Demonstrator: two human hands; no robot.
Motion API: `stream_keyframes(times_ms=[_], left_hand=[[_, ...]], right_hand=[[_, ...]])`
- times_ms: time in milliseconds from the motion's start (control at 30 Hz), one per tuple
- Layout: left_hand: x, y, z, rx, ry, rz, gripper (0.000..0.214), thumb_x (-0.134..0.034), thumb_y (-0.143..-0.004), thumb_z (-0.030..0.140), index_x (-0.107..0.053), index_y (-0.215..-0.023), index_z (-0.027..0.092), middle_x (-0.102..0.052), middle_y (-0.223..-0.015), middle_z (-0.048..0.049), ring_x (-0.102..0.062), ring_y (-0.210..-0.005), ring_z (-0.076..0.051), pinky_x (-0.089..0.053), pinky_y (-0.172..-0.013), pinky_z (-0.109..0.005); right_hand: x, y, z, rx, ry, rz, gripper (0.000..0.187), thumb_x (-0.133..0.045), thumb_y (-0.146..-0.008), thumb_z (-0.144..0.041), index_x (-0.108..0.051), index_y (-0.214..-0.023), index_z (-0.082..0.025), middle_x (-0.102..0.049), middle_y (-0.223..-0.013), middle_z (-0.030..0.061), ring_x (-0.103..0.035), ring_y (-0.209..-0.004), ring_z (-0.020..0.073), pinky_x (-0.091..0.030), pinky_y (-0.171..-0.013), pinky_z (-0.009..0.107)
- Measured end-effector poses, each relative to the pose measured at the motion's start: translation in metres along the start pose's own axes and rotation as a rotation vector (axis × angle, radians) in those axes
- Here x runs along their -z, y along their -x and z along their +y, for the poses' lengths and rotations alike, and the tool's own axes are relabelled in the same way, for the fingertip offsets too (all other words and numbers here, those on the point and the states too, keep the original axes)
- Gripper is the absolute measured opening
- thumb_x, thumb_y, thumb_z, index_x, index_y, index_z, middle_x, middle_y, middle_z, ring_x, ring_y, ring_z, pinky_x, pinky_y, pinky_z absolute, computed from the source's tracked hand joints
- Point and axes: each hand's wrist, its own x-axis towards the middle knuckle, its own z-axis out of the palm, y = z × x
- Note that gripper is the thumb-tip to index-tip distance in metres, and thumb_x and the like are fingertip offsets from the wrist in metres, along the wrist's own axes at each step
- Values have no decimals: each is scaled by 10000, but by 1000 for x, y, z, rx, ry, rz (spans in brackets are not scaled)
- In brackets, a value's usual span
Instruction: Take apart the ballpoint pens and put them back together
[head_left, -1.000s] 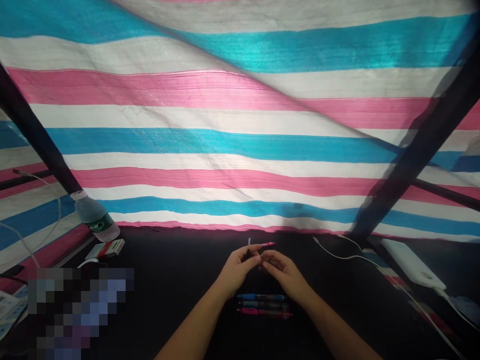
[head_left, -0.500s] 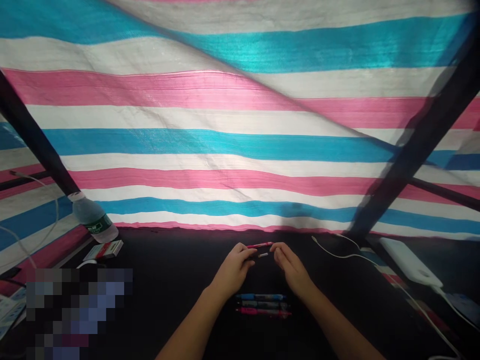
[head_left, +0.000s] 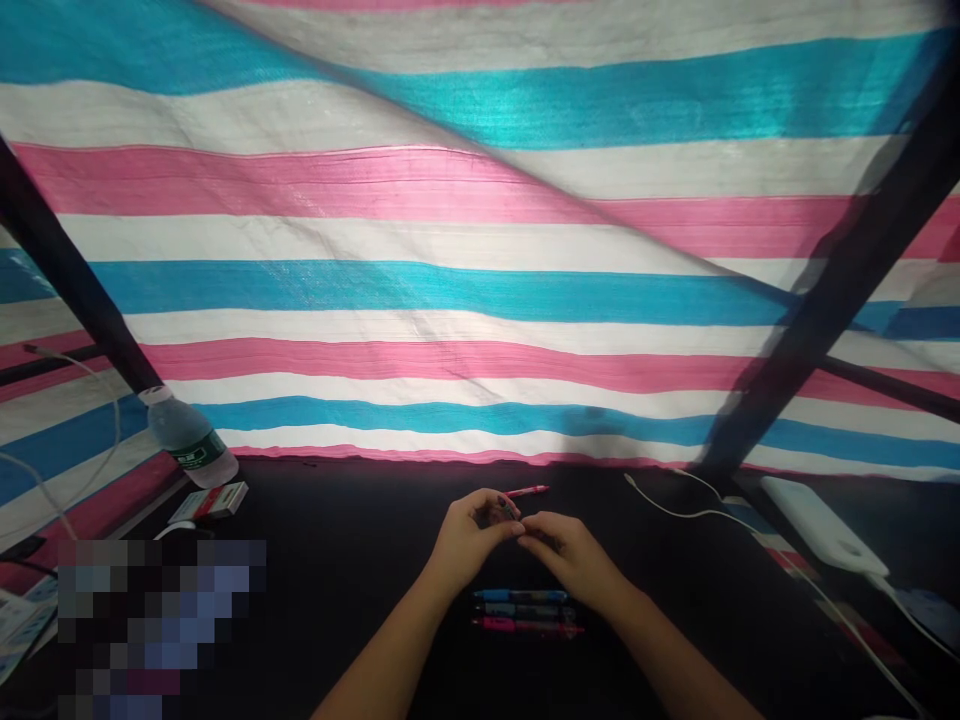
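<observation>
My left hand (head_left: 474, 538) and my right hand (head_left: 564, 553) meet fingertip to fingertip above a dark table (head_left: 352, 560). The left hand's fingers are curled around a red pen (head_left: 527, 491), whose tip sticks out to the right above both hands. The right hand's fingers are pinched at the left hand's fingertips on something too small to make out. Just below the hands, three pens (head_left: 525, 610) lie side by side on the table: a blue one, a dark one and a pink one.
A striped pink, white and blue tarp (head_left: 465, 250) hangs behind the table. A water bottle (head_left: 189, 437) and a small red-and-white box (head_left: 208, 502) sit at the left. A white cable (head_left: 679, 500) and a white power bank (head_left: 822, 527) lie at the right.
The hands were briefly apart with a small white piece showing between them; they have come together again and dropped slightly. The white piece no longer shows.
</observation>
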Motion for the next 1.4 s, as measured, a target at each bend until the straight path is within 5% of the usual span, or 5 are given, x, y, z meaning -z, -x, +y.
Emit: stream_keyframes(times_ms=[500,800,967,1167,1400], left_hand=[[4,-2,4,13,395,185,306,-835,-797,308,-780,-1076,193,-724,-965,-69,-590,-802,-162,-433,-706,-261],[10,-10,11,59,668,324,212,-878,-714,208,-702,-824,170,-711,-914,-27,-655,-800,-134,-505,-757,-249],[6,-7,12,201,709,233,342,-901,-661,199,-584,-788,180,-741,-974,-56,-708,-886,-183,-516,-835,-302],[1,-6,10,252,641,109,405,-793,-755,233,-641,-1127,185,-677,-887,-27,-586,-696,-114,-415,-643,-242],[4,-3,9,-32,39,73,244,-726,-878,341,-717,-1088,217,-625,-876,-3,-543,-807,-162,-402,-755,-272]], right_hand=[[-6,1,-8,-80,-8,-61,242,-557,-1003,-358,-758,-1011,-224,-771,-939,46,-709,-865,237,-524,-786,305],[-6,0,0,-56,-61,32,221,-589,-989,-361,-749,-1030,-214,-773,-992,67,-716,-898,248,-545,-815,335],[-1,1,5,-45,-26,102,224,-579,-987,-371,-723,-1039,-206,-749,-976,77,-689,-878,248,-537,-816,354],[-1,1,3,-21,-7,117,228,-546,-1005,-379,-691,-945,-213,-665,-850,38,-626,-779,207,-491,-717,309],[2,1,-2,5,-10,90,257,-534,-1018,-402,-690,-943,-212,-574,-832,21,-578,-736,182,-457,-666,298]])
